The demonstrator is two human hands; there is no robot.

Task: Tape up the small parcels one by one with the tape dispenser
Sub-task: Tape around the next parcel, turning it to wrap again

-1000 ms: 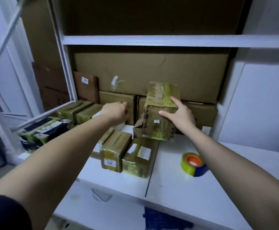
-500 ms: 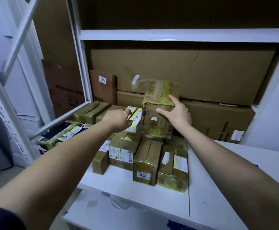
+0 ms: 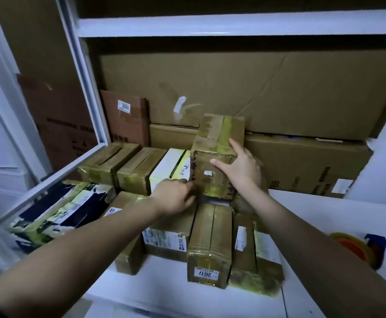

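A taped parcel [image 3: 215, 157] is held on top of the stack, right hand [image 3: 240, 166] pressed flat against it, left hand [image 3: 176, 196] touching its lower corner; left fingers unclear. Surrounding parcels [image 3: 210, 244] appear taped. The tape dispenser [image 3: 357, 249] lies idle well right of it on the desk [image 3: 164, 292]

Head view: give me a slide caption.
Both hands, left and right, hold a taped parcel above stacked parcels; tape dispenser lies unused.

Taped parcel [image 3: 215, 154] atop stacked parcels [image 3: 210, 244]
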